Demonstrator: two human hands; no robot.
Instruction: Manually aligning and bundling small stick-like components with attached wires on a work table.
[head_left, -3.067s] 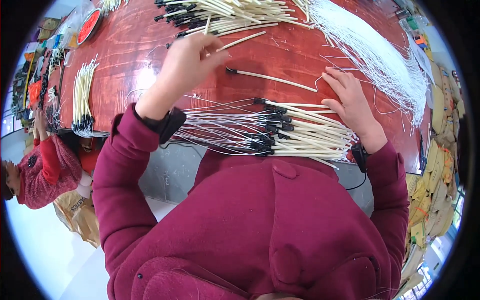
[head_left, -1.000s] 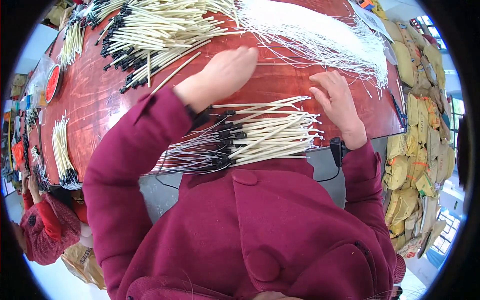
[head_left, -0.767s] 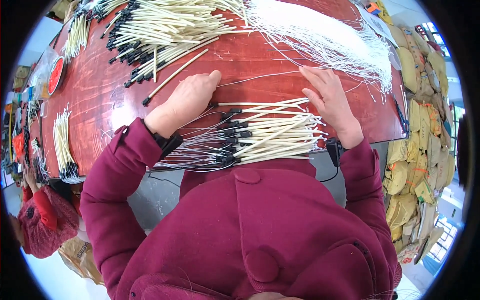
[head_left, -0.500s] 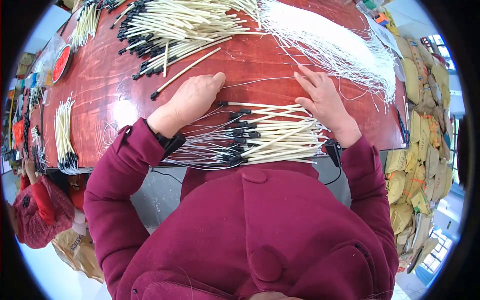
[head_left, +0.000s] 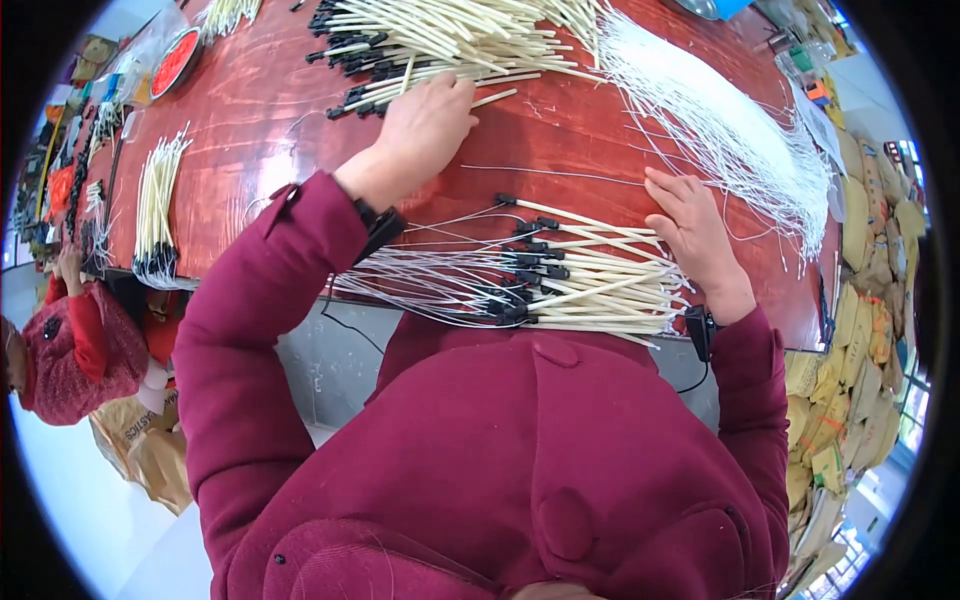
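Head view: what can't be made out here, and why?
All in the head view:
Bare left hand: what its fingertips touch, if anything, is hidden behind the hand.
Thin white wire: the stretch beneath the bare right hand is covered by its fingers.
Pile of cream tubes with black ends: its far side is cut off by the top edge.
Co-worker's bare hands, left rim: what they hold, if anything, is too small to tell.

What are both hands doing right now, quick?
Left hand: can't tell; fingertips hidden, near the pale tubes.
Right hand: open, thumb apart, fingertips at a white wire.
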